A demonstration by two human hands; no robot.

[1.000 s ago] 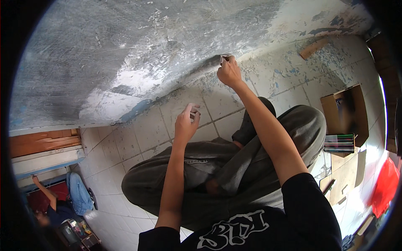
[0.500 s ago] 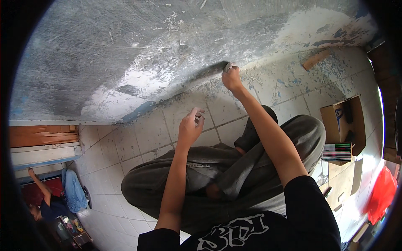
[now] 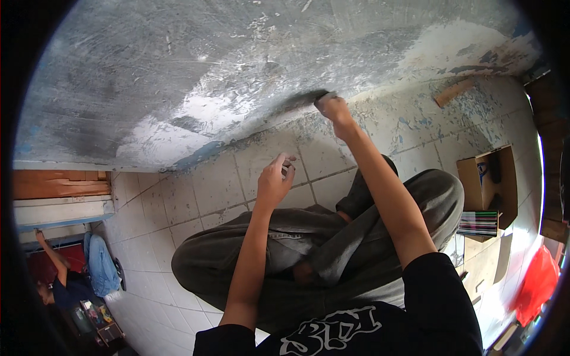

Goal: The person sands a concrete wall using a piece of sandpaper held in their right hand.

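Note:
My right hand is closed around a small, dark-edged thing at the foot of the wall. Its kind is hidden by the fingers and blur. The wall is grey and scuffed, with white smeared patches and flaking blue paint along its bottom. My left hand hovers over the tiles, clear of the wall, its whitened fingers loosely curled and the thumb apart, with nothing seen in it. Paint flakes lie scattered on the tiled floor along the wall. My crossed legs are below my hands.
To the right stand an open cardboard box and a stack of thin cases. A brown flat piece lies near the wall's right end, and a red bag sits farther right. Another person works at far left, beside a tray of small items.
My right hand has turned at the wrist and shifted slightly right and down in the picture, still at the wall's foot. The left hand keeps nearly the same place and shape.

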